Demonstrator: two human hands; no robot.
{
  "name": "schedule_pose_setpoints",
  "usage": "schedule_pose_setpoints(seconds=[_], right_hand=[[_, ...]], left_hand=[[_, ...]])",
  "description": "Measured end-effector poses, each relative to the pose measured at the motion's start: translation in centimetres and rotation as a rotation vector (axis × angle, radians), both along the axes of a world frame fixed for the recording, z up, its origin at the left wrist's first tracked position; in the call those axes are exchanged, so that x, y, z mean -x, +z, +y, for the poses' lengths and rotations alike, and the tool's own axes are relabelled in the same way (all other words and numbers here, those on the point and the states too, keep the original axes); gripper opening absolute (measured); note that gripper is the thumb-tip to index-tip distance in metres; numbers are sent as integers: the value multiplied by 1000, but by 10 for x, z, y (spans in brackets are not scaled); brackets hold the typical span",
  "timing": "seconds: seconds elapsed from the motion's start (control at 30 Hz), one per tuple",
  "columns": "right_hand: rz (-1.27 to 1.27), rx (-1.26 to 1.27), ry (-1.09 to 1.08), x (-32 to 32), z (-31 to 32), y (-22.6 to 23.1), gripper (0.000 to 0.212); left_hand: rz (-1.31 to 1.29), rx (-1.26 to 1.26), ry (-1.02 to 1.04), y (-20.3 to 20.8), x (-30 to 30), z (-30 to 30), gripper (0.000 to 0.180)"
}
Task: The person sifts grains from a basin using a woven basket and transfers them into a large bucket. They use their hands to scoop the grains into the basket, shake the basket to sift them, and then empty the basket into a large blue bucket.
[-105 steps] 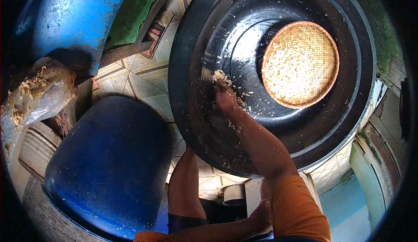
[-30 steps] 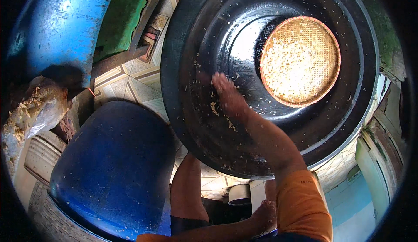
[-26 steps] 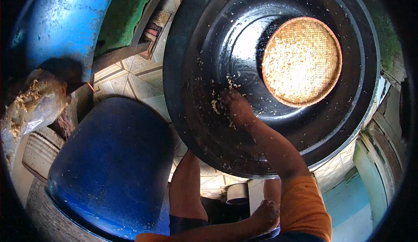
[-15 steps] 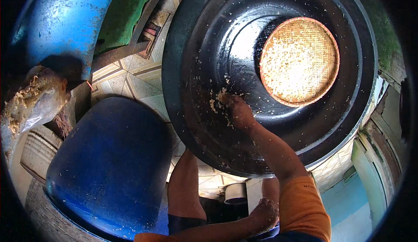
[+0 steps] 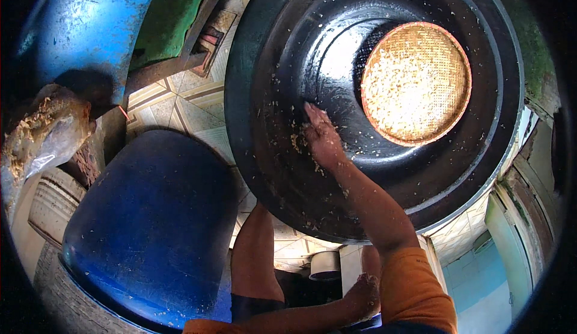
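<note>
Inside a large black basin (image 5: 384, 196), my right hand (image 5: 324, 142) touches or hovers just over the sloping left wall. Its fingers are stretched out and it holds nothing I can see. Pale crumb-like bits (image 5: 296, 139) lie beside the hand and are strewn over the basin wall. A round woven bamboo tray (image 5: 439, 94) with a reddish rim sits in the basin to the right of the hand, with many pale flakes on it. My left hand (image 5: 365, 293) rests low by my knee, outside the basin, with bits stuck to it; its fingers are mostly hidden.
A big blue plastic barrel (image 5: 156, 214) stands left of my legs. Beyond it are a clear plastic bag (image 5: 54, 133) with brownish contents and another worn blue drum (image 5: 90, 27). A small metal pot (image 5: 325, 267) sits on the tiled floor (image 5: 201, 115) below the basin.
My right hand has gone from bent fingers among the pale bits to stretched fingers, pointing farther up the basin. Fewer clumped bits show at that spot. My left hand stays by the knee.
</note>
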State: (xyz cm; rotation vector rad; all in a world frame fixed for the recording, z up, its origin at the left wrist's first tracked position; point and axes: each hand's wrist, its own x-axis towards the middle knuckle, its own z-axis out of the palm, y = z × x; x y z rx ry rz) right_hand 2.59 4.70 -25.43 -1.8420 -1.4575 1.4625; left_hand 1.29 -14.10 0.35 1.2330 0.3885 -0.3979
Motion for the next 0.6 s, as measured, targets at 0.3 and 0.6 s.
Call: schedule_pose_setpoints(seconds=[0.3,0.6], right_hand=[[-79,227,250,18,-34,-10,60],[-116,373,310,12,-47,7,64]], left_hand=[[-79,-56,242,6,3,10,44],[-71,-85,-155,3,-2,12,40]])
